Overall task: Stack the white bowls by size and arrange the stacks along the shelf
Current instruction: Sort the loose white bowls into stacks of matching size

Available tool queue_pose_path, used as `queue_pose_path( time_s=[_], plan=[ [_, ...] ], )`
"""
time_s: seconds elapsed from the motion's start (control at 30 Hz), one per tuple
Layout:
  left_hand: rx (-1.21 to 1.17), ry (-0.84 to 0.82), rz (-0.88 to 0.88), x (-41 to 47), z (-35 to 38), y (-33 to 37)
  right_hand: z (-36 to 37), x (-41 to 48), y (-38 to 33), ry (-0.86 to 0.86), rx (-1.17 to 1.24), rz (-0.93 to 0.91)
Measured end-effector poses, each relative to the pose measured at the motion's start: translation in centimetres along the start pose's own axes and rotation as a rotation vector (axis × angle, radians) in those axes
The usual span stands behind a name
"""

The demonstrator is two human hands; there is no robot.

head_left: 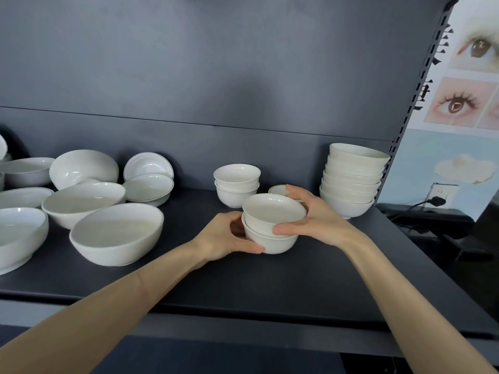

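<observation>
Two small white bowls (272, 222) sit nested at the middle of the dark shelf (243, 287). My left hand (224, 236) grips the lower bowl from the left, and my right hand (313, 214) grips the upper one from the right. Behind them stands another nested pair of small bowls (236, 184). A single small bowl (278, 189) shows partly behind my right fingers. A tall stack of several medium bowls (351, 179) stands at the right end.
Large white bowls (116, 233) and shallow dishes (148, 187) lie scattered over the shelf's left half. The shelf's right upright (421, 103) rises beside the tall stack. A plugged wall socket (437, 198) and black equipment lie beyond the right edge.
</observation>
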State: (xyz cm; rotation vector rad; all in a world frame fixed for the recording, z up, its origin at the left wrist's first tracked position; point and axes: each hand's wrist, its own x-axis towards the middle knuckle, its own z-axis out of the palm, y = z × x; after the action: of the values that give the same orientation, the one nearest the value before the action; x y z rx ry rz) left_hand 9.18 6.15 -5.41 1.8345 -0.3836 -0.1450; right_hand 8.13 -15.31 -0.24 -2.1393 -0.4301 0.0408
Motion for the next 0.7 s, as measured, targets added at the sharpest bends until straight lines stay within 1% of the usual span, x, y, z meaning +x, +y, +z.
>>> queue_pose_path(
  time_s=[0.1, 0.2, 0.37, 0.57, 0.7],
  plan=[
    [-0.014, 0.015, -0.002, 1.4, 2.3, 0.3, -1.9, -0.9, 1.4, 0.061, -0.003, -0.017],
    [-0.024, 0.015, 0.003, 2.9, 4.6, 0.7, -3.8, -2.0, 2.6, 0.087, 0.014, 0.032],
    [-0.059, -0.085, 0.054, 4.8, 7.9, 1.8, -6.9, -4.1, 4.2, 0.171, 0.027, 0.053],
    [-0.024, -0.136, 0.067, 6.9, 10.6, 2.2, -9.6, -5.2, 5.8, 0.211, 0.001, 0.132],
    [-0.010, -0.131, 0.073, 7.6, 11.5, 2.5, -10.8, -5.3, 6.5, 0.206, -0.025, 0.157]
  ],
)
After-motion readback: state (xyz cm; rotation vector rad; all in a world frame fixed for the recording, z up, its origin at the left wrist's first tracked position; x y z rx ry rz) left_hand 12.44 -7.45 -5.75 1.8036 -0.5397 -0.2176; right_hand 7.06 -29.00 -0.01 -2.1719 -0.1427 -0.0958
